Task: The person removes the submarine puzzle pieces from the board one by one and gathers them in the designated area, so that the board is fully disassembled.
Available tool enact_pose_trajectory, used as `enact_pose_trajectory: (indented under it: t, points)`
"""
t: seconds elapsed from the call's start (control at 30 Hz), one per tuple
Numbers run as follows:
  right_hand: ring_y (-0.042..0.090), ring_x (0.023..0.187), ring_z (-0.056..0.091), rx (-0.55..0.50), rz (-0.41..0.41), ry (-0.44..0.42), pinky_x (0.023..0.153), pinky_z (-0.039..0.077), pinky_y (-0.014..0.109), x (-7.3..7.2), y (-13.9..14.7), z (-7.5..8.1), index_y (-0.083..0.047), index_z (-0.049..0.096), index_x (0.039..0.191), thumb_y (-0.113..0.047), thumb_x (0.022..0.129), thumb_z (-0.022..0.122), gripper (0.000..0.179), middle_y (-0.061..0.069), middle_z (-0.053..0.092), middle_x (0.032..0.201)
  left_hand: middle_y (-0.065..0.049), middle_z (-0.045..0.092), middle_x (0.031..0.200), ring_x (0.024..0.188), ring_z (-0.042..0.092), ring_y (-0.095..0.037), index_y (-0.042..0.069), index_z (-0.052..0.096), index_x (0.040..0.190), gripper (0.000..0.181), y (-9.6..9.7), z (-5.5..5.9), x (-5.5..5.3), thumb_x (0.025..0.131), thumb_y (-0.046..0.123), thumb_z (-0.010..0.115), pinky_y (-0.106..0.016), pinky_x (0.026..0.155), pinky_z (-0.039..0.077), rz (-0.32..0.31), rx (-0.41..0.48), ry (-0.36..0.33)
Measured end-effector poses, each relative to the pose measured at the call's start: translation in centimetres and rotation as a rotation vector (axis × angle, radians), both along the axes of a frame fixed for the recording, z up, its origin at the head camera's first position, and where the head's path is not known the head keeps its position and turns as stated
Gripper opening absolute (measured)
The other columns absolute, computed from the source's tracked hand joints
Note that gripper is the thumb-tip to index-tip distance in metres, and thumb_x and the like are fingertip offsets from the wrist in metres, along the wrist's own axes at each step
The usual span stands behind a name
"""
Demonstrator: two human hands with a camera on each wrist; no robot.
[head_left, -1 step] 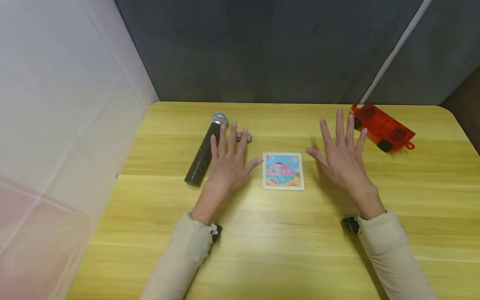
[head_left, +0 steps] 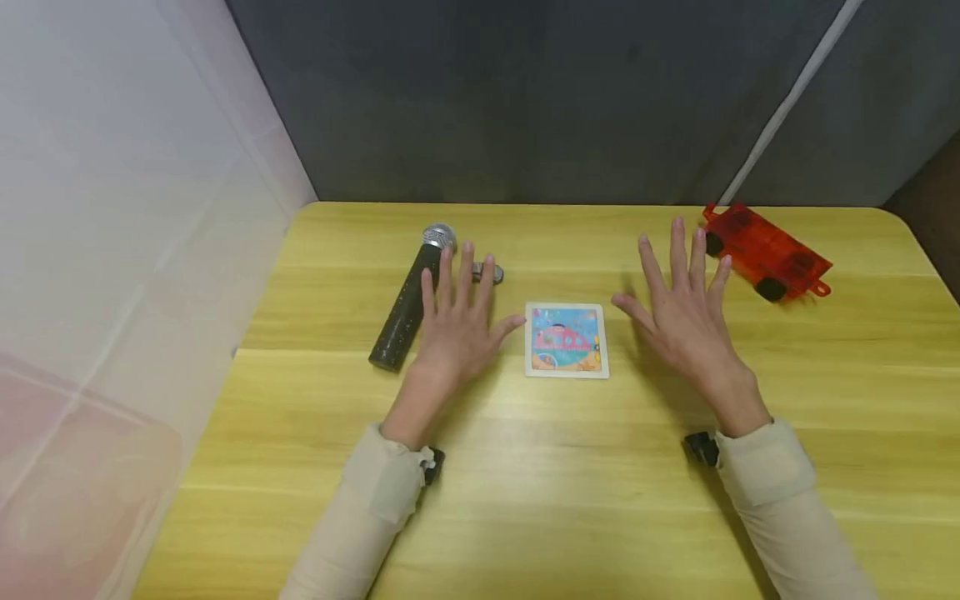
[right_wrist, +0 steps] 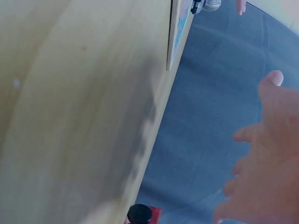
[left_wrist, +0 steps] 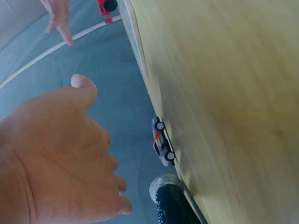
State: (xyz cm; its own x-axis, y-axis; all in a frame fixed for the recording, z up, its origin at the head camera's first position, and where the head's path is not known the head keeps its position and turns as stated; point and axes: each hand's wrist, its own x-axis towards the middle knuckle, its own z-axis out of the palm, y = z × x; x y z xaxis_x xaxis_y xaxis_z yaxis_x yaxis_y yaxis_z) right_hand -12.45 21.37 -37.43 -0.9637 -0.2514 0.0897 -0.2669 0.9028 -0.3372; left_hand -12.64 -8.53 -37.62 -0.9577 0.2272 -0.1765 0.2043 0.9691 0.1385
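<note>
In the head view my left hand hovers over the table with its fingers spread, holding nothing. Its fingertips overlap a black microphone with a silver mesh head and partly hide a small toy car. The left wrist view shows that toy car as silver and black with a red mark. Between the hands lies a square picture board with a white border and a pink submarine. My right hand, also raised and spread, is empty. Near its fingertips sits a translucent red toy car base with black wheels.
The wooden table has rounded back corners. A dark grey panel rises behind it, and a pale wall stands along the left side. Dark wrist cameras are strapped at both sleeves.
</note>
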Motion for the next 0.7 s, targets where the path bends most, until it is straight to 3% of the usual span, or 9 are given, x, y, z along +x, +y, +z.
enact_pose_trajectory:
  t: [0.13,0.2,0.33,0.37,0.4,0.47,0.53,0.6,0.7]
  points:
    - [0.051,0.166,-0.021,-0.009,0.03,-0.046,0.124,-0.016,0.081,-0.7,-0.4,0.2,-0.005,0.021,0.175,-0.066,0.114,0.036,0.089,0.026,-0.018,0.181,-0.016,-0.027,0.18,0.167,-0.024,-0.042,0.013,-0.01,0.176,0.092,0.3,0.0,-0.4,0.114,0.065,0.034,-0.062,0.135,-0.01,-0.031,0.007,-0.012]
    - [0.054,0.167,-0.015,-0.029,0.051,-0.068,0.126,-0.012,0.081,-1.1,-0.8,0.3,-0.002,0.029,0.173,-0.055,0.115,0.048,0.08,0.03,-0.009,0.181,-0.016,-0.026,0.18,0.167,-0.024,-0.044,0.012,-0.009,0.176,0.093,0.6,-0.9,-0.8,0.114,0.066,0.033,-0.062,0.135,-0.008,-0.091,-0.002,-0.02]
    - [0.056,0.16,0.03,-0.064,0.119,-0.07,0.13,0.021,0.075,-2.0,-2.1,-0.1,0.006,0.058,0.153,-0.026,0.112,0.065,0.053,0.038,0.039,0.167,-0.014,-0.023,0.182,0.168,-0.021,-0.042,0.013,-0.003,0.177,0.089,2.2,-2.0,-0.1,0.115,0.062,0.037,-0.062,0.135,-0.004,-0.26,0.009,-0.107]
    - [0.054,0.153,0.043,-0.073,0.137,-0.085,0.127,0.031,0.072,-2.1,-2.4,-0.3,0.008,0.065,0.145,-0.021,0.111,0.067,0.045,0.037,0.051,0.158,-0.013,-0.021,0.183,0.169,-0.019,-0.041,0.013,0.0,0.178,0.087,2.8,-2.0,0.3,0.115,0.06,0.038,-0.06,0.136,-0.002,-0.3,0.013,-0.14]
    - [0.052,0.143,0.054,-0.07,0.157,-0.108,0.121,0.042,0.069,-2.2,-2.8,-0.5,0.009,0.07,0.138,-0.016,0.11,0.068,0.037,0.035,0.06,0.148,-0.014,-0.018,0.183,0.17,-0.016,-0.04,0.014,0.003,0.178,0.084,3.4,-1.2,1.1,0.116,0.055,0.042,-0.059,0.137,0.0,-0.328,0.031,-0.193]
    - [0.046,0.123,0.065,-0.055,0.19,-0.162,0.107,0.055,0.061,-2.3,-3.4,-0.6,0.009,0.077,0.126,-0.008,0.109,0.068,0.026,0.029,0.07,0.129,-0.015,-0.011,0.185,0.171,-0.011,-0.039,0.018,0.008,0.179,0.079,4.4,-1.2,2.0,0.117,0.052,0.044,-0.057,0.138,0.004,-0.376,0.028,-0.262]
    - [0.04,0.114,0.068,-0.027,0.205,-0.202,0.098,0.06,0.056,-2.4,-3.7,-0.4,0.007,0.081,0.117,-0.004,0.107,0.07,0.019,0.023,0.074,0.119,-0.015,-0.006,0.185,0.171,-0.007,-0.038,0.022,0.013,0.179,0.074,5.4,-0.1,3.0,0.117,0.05,0.043,-0.053,0.139,0.009,-0.395,-0.022,-0.302]
    - [0.036,0.106,0.068,0.009,0.227,-0.22,0.089,0.061,0.052,-2.5,-3.9,0.0,0.003,0.084,0.107,-0.001,0.105,0.07,0.014,0.018,0.075,0.108,-0.016,-0.002,0.185,0.172,-0.003,-0.039,0.027,0.016,0.178,0.07,5.8,-0.1,3.5,0.118,0.05,0.042,-0.051,0.139,0.012,-0.404,-0.061,-0.295]
    - [0.028,0.092,0.063,0.045,0.268,-0.239,0.076,0.056,0.042,-2.8,-4.1,0.8,-0.003,0.079,0.086,-0.001,0.106,0.069,0.022,0.01,0.071,0.089,-0.015,-0.001,0.185,0.172,-0.003,-0.037,0.03,0.016,0.178,0.068,6.0,-0.1,3.5,0.118,0.05,0.041,-0.05,0.139,0.014,-0.399,-0.092,-0.27]
